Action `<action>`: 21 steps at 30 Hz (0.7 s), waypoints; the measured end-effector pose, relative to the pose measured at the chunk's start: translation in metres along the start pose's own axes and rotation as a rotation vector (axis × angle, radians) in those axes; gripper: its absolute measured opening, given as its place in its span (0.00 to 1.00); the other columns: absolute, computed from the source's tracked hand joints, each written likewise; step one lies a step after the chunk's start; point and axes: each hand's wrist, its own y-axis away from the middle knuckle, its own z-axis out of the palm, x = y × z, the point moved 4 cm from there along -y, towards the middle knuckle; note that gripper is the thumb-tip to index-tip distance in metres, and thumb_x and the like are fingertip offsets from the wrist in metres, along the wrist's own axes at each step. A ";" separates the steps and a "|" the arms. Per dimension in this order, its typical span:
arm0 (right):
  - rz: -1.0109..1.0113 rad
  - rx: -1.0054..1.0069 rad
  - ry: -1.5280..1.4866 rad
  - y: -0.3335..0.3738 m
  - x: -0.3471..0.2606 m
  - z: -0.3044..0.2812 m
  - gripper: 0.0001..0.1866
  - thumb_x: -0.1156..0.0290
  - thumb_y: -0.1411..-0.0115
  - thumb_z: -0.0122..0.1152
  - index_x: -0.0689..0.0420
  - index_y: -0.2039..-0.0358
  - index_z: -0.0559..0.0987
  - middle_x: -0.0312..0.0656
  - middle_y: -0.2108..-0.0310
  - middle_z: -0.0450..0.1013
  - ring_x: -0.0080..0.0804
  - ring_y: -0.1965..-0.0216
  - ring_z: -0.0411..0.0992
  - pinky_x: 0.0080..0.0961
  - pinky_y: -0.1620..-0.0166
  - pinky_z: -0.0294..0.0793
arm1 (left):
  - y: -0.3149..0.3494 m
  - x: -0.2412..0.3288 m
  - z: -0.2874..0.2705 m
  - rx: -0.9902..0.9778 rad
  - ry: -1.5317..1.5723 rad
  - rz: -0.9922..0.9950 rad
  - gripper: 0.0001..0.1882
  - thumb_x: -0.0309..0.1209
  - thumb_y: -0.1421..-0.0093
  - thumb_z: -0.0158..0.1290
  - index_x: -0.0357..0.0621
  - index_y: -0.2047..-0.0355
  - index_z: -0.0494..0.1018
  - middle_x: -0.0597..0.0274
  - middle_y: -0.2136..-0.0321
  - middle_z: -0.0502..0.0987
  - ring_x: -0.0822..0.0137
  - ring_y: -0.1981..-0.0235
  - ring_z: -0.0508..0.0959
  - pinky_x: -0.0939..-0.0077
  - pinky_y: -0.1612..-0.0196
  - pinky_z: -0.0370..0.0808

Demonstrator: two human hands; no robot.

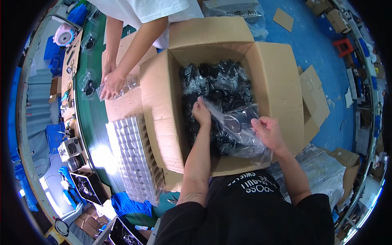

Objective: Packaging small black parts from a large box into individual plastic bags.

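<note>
A clear plastic bag (233, 124) with a dark round part inside is stretched over the open cardboard box (281, 85) in front of me. My left hand (201, 112) pinches its upper left end between closed fingers. On the right edge of the same bag, my right hand (267, 131) grips the film with thumb and fingers. Beneath lie several black parts in clear bags (216, 79), filling the box. Where the held part ends and those below begin is hard to tell through the shiny film.
Across the box, a co-worker's hands (113, 84) press a clear bag on a cardboard flap. At the left runs a green work surface (94, 118) with bagged black parts (88, 85). A stack of moulded trays (132, 157) leans beside the box; flattened cardboard (316, 98) lies right.
</note>
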 end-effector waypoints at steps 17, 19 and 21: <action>-0.555 0.048 -0.131 0.011 -0.030 -0.037 0.04 0.79 0.55 0.58 0.61 0.83 0.73 0.36 0.82 0.69 0.22 0.81 0.62 0.16 0.75 0.61 | -0.033 0.034 0.120 -0.685 -0.955 0.676 0.09 0.31 0.47 0.50 0.40 0.67 0.74 0.57 0.65 0.75 0.56 0.60 0.72 0.68 0.56 0.68; -0.376 -0.015 -0.112 0.017 -0.020 -0.039 0.04 0.79 0.54 0.57 0.61 0.83 0.73 0.36 0.82 0.69 0.22 0.81 0.62 0.16 0.74 0.62 | -0.044 0.038 0.116 -0.804 -0.813 0.508 0.09 0.30 0.47 0.49 0.41 0.66 0.74 0.58 0.65 0.75 0.56 0.59 0.71 0.69 0.54 0.67; -0.287 -0.035 -0.113 0.017 -0.014 -0.044 0.04 0.78 0.53 0.57 0.61 0.82 0.73 0.36 0.82 0.69 0.23 0.81 0.62 0.16 0.73 0.63 | -0.045 0.057 0.104 -0.821 -0.567 0.502 0.08 0.29 0.45 0.47 0.41 0.67 0.73 0.58 0.66 0.75 0.58 0.60 0.70 0.70 0.55 0.67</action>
